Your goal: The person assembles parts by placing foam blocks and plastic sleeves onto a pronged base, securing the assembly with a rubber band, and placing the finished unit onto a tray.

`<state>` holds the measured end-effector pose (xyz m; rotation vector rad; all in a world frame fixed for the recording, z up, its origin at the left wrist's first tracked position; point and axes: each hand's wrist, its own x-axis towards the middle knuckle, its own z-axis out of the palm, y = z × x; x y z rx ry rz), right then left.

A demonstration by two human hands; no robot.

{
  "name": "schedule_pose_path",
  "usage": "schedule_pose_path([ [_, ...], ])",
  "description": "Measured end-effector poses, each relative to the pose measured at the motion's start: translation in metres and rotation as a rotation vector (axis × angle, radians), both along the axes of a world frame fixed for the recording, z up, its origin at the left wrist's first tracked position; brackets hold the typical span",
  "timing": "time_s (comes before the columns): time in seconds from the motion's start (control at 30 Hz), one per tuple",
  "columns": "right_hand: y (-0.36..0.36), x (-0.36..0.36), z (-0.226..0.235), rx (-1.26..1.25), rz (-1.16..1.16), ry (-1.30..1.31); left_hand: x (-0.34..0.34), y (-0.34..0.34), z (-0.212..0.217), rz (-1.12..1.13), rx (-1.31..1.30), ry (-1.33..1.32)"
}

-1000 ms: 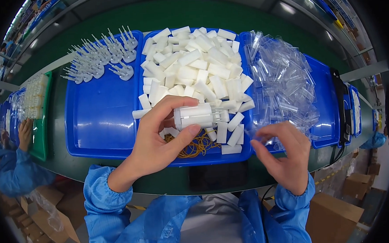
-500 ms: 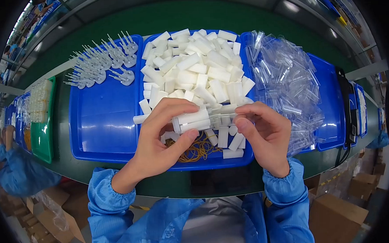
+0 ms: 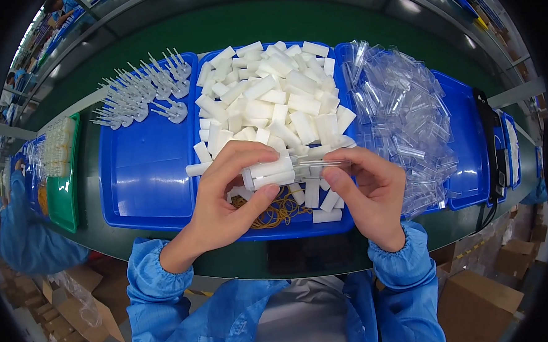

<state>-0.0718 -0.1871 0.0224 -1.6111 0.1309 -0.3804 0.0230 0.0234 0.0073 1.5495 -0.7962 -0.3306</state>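
My left hand [image 3: 223,201] is closed round a short cluster of white cylinders [image 3: 272,169] with clear plastic about it, thumb below and fingers above. From its right side a narrow clear plastic piece [image 3: 311,165] runs across to my right hand [image 3: 374,193], whose thumb and forefinger pinch its far end. Whether this piece sits inside the cluster or only touches it, I cannot tell. Both hands are over the near part of a blue tray [image 3: 271,234] heaped with loose white cylinders [image 3: 276,103]. Yellowish rubber bands [image 3: 276,214] lie below the cluster.
A left blue tray [image 3: 147,177] has pronged translucent parts [image 3: 152,84] at its far end. Clear plastic sleeves [image 3: 401,121] pile up in the tray on the right. Beyond stands another blue tray [image 3: 468,142]. A green tray [image 3: 63,200] and another person's blue sleeve [image 3: 36,242] are far left.
My right hand has come slightly left, closer to my left hand, with the clear piece still pinched. My left hand keeps its hold on the white cylinders. The other person's arm has shifted.
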Motion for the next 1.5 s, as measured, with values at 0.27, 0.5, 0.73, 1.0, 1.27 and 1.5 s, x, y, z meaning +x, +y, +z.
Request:
schedule_pose_path([
  [0.27,0.001,-0.003,0.003,0.037,0.091,-0.025,-0.002,-0.002,0.003,0.02,0.033,-0.084],
  [0.5,0.005,-0.003,0.007,-0.029,0.089,-0.03,-0.003,0.003,0.008,0.038,0.096,-0.141],
  [0.73,0.009,-0.001,0.0,-0.058,0.053,-0.063,-0.003,0.001,0.004,0.074,0.111,-0.138],
  [1.0,0.011,-0.003,-0.005,-0.073,-0.007,-0.077,-0.007,-0.001,0.0,0.096,0.058,-0.101],
  [1.27,0.014,-0.005,0.0,0.246,0.041,0.114,-0.001,0.003,-0.004,0.049,0.067,-0.15],
  [1.5,0.011,-0.003,0.002,0.197,0.128,0.135,-0.001,0.004,0.003,0.038,0.099,-0.105],
])
